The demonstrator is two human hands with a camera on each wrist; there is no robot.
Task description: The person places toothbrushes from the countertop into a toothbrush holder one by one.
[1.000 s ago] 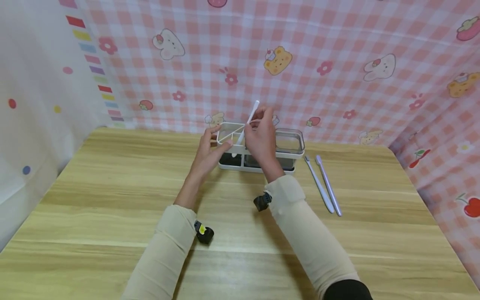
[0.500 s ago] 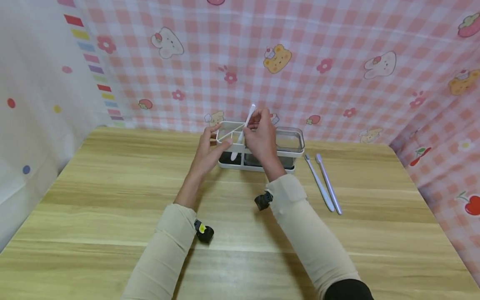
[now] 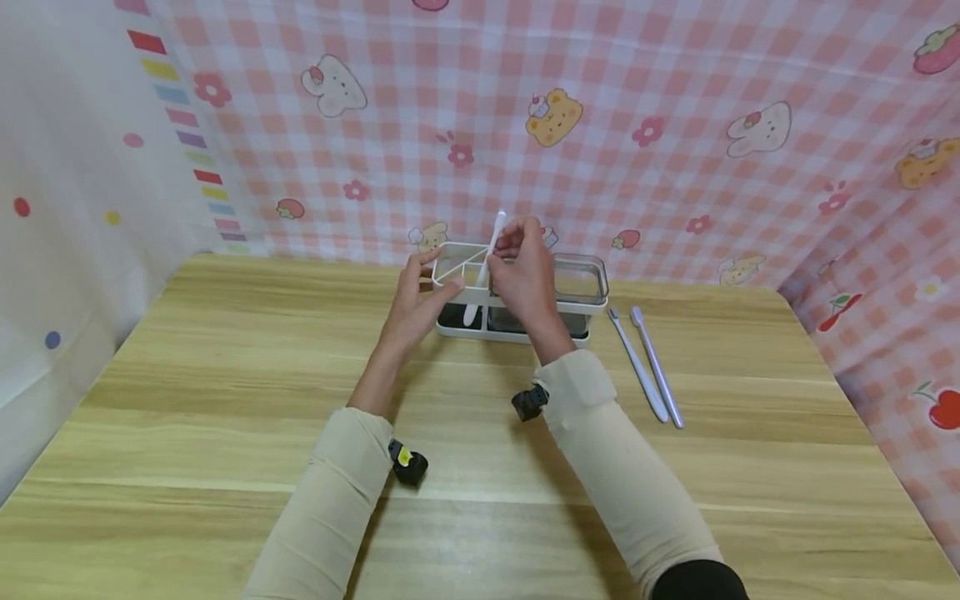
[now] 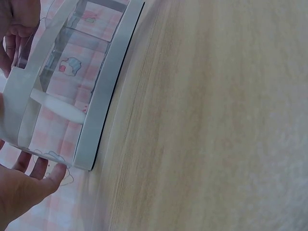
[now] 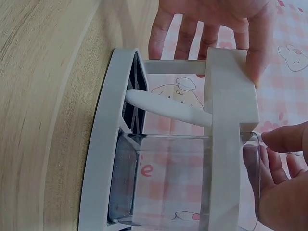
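Observation:
A white toothbrush holder (image 3: 525,337) with a slotted upper frame stands at the back of the table. My left hand (image 3: 412,304) grips its left end, thumb in front and fingers behind. A white toothbrush (image 3: 495,233) leans through a slot of the frame, its rounded handle end low at the black-lined base. In the right wrist view that handle (image 5: 166,106) slants between frame and base, touching or nearly touching the base. My right hand (image 3: 525,271) pinches the toothbrush above the frame. Its fingertips are partly hidden in the head view.
Two more toothbrushes, a light blue one (image 3: 639,367) and a purple one (image 3: 658,367), lie side by side right of the holder. A clear cup (image 3: 581,279) sits in the holder's right part. Patterned cloth (image 3: 450,108) hangs behind the table.
The white toothbrush has slid down through the slot, its handle end now lower, and its top has tilted slightly left. My right hand has shifted a little; my left hand stays on the holder.

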